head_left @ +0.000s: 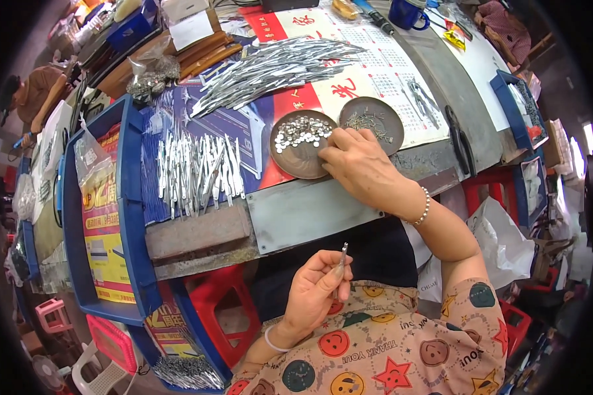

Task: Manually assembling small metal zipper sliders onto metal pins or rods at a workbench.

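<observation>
Your left hand (317,288) pinches a slim silver metal piece (344,254) upright between thumb and fingers, in front of your torso. Your right hand (364,161) bends its fingers at the right edge of a round brown dish (302,164) holding small shiny silver discs (300,131); you cannot tell whether they grip anything. Just beside sits a second round brown dish (395,120) of thin metal pins (367,121).

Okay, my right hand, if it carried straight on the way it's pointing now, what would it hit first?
Probably the left brown dish with its small silvery pieces. Your right hand already overlaps its edge in the picture, though the height above it is unclear.
</observation>
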`<state>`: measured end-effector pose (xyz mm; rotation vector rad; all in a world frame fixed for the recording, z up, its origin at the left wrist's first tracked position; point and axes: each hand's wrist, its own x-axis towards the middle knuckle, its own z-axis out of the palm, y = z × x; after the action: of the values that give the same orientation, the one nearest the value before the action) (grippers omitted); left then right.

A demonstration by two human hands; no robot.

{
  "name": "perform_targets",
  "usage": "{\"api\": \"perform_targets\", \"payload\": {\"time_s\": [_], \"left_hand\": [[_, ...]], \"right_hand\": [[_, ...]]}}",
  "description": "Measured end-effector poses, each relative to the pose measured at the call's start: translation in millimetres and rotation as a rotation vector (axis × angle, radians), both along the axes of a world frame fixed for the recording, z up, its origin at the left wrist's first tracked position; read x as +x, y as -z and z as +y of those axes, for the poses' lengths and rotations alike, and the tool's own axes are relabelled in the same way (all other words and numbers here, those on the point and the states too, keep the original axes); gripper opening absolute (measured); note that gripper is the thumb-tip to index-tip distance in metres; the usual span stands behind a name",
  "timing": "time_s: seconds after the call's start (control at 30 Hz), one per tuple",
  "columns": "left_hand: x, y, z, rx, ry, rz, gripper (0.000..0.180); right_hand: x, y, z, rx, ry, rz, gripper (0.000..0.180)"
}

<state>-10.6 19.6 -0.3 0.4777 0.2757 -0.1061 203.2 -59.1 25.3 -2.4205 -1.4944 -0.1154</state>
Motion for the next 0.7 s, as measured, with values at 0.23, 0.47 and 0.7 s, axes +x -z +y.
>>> {"api": "perform_targets", "payload": {"time_s": [0.23,0.47,0.7], "left_hand": [[1,1,-2,-0.005,-0.018,0.03,0.018],[8,5,-7,0.111,-0.22,0.05,0.018],[14,8,-18,0.198,-0.226,0.016,0.021]], "right_hand": [[1,-6,-7,0.022,-0.12,0.124,0.012],[-44,-22,-36,0.387,-0.127,0.497,0.012],[-87,-7,-61,0.494,-0.043,0.908,0.012]]}}
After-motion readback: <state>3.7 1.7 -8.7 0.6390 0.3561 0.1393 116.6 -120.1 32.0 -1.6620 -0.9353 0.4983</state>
